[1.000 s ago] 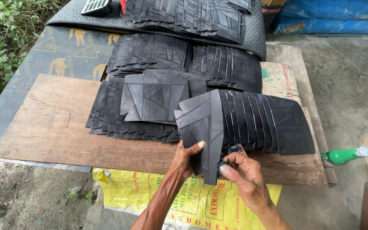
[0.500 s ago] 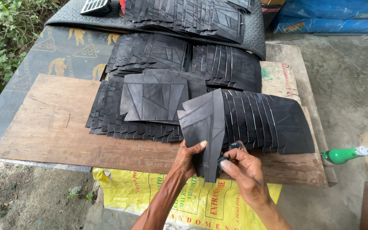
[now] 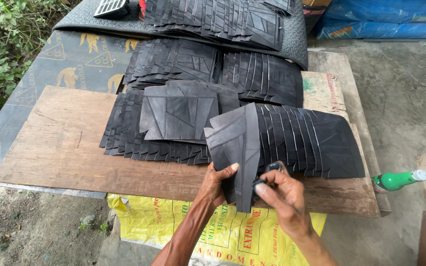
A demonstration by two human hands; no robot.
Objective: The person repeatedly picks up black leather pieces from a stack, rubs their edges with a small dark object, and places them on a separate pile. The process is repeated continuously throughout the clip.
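Note:
My left hand (image 3: 216, 184) grips the lower left edge of a folded black rubber piece (image 3: 235, 148), thumb on top, holding it tilted over the front of the wooden board (image 3: 60, 148). My right hand (image 3: 282, 197) pinches a small dark tool (image 3: 268, 173) against the piece's right edge near the fold. Behind the piece lies a fanned row of black cut pieces (image 3: 311, 140). To the left, another fanned stack (image 3: 173, 123) rests on the board.
More black stacks (image 3: 223, 64) lie farther back on a dark mat (image 3: 292, 47). A green bottle (image 3: 395, 180) lies right of the board. A yellow sack (image 3: 223, 236) hangs under the front edge. Plants (image 3: 1, 54) grow at left, blue tarp (image 3: 385, 22) top right.
The held piece has shifted slightly as my hands adjust it; my right hand stays at its right edge with the tool. The stacks have not moved.

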